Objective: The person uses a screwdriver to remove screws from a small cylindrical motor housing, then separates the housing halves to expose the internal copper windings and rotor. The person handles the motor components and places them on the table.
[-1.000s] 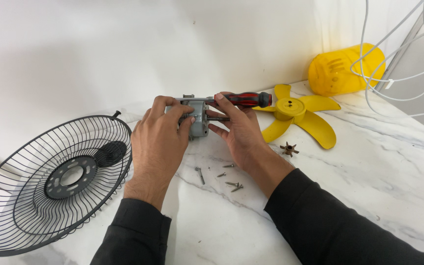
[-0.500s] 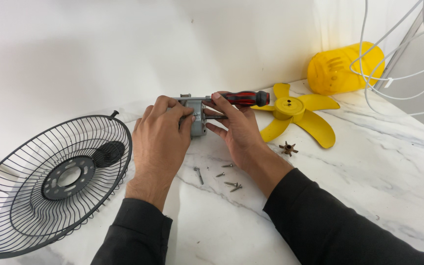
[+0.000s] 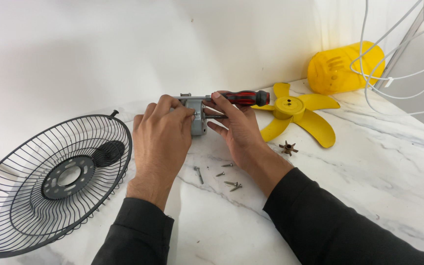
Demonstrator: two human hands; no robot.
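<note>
Gripping grey motor (image 3: 197,118), left hand (image 3: 162,131) fingers clamped; right hand (image 3: 236,130) clamped on screwdriver (image 3: 241,97). Blade (image 3: 298,113), grille (image 3: 50,181), screws (image 3: 222,176) already off on bench (image 3: 369,186); motor teardown remains.

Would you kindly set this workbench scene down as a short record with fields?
Surface: white marble-look table against a white wall
Left hand: grips a small grey motor
Right hand: holds a red and black screwdriver at the motor
Left of hands: black wire fan guard, lying tilted
Right of hands: yellow fan blade, small dark star-shaped part
Near wrists: loose screws
Far right: yellow housing, white cables
Sleeves: dark, long
</note>
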